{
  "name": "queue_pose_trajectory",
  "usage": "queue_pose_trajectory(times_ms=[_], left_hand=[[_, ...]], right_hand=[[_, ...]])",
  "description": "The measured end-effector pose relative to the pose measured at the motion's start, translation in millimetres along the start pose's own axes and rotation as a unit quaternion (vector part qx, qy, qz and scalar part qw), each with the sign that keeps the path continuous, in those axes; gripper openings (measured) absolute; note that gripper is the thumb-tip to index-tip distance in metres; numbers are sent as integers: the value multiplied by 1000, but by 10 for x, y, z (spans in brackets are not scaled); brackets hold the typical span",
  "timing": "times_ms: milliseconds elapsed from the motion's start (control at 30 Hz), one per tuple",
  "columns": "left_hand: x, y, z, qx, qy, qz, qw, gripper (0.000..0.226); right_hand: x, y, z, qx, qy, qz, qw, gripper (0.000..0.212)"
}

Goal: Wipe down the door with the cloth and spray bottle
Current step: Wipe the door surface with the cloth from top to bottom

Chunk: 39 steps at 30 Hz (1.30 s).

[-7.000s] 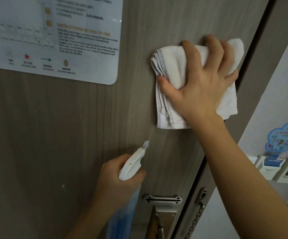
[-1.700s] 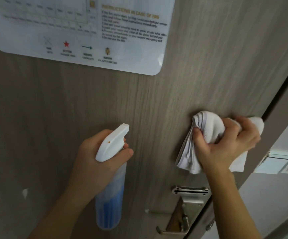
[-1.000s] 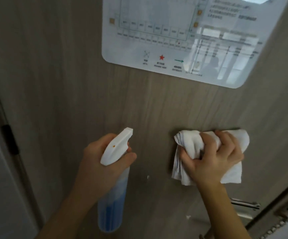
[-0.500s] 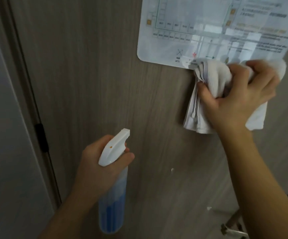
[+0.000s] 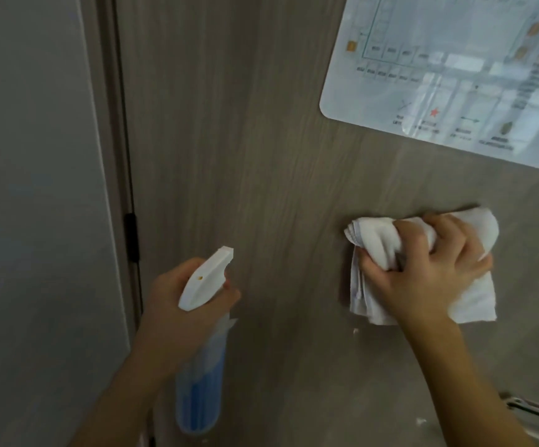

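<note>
Wiping pass on the door, below the notice.

The right hand point(image 5: 429, 272) holds its grip closed on the cloth point(image 5: 423, 266), bunched and pressed flat to the door point(image 5: 261, 140), just under the notice point(image 5: 455, 75). The left hand point(image 5: 181, 304) has its grip closed around the bottle point(image 5: 202, 366), upright, nozzle aimed at the door, left of the cloth. Unwiped panel lies left of the cloth; the right hand is nearer. The cloth is white and folded; the bottle holds blue liquid.

This looks like a hotel room entrance. A wood-grain door point(image 5: 261, 156) carries a laminated evacuation floor plan point(image 5: 455, 75). A plain grey wall point(image 5: 36, 188) adjoins it.
</note>
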State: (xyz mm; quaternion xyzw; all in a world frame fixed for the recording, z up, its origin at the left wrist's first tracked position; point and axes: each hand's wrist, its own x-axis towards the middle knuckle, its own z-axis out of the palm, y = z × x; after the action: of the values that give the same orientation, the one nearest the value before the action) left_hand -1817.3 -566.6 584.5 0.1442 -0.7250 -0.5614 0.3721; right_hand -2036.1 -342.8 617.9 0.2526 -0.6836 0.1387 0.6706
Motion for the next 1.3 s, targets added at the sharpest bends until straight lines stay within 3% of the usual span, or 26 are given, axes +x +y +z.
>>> queue_pose_trajectory(times_ms=[367,533,733,1033,1300], left_hand=[[-44,-90,-98,33,35,-38,998,20],[23,-249,-297,-1,24,-36,999,23],[238,-483,-616,-18,-2,-48,999,35],[441,-930,-968,8,-73,-101,992,24],[559,-1225,-945,22,-54,-95,994,19]], right_hand=[[777,-316,108,70,46,79,993,43],[675,-484,176,50,32,57,997,41],[574,-779,264,28,36,96,994,46],[366,-1237,448,-11,45,80,996,48],[349,-1236,452,-16,57,62,996,49]])
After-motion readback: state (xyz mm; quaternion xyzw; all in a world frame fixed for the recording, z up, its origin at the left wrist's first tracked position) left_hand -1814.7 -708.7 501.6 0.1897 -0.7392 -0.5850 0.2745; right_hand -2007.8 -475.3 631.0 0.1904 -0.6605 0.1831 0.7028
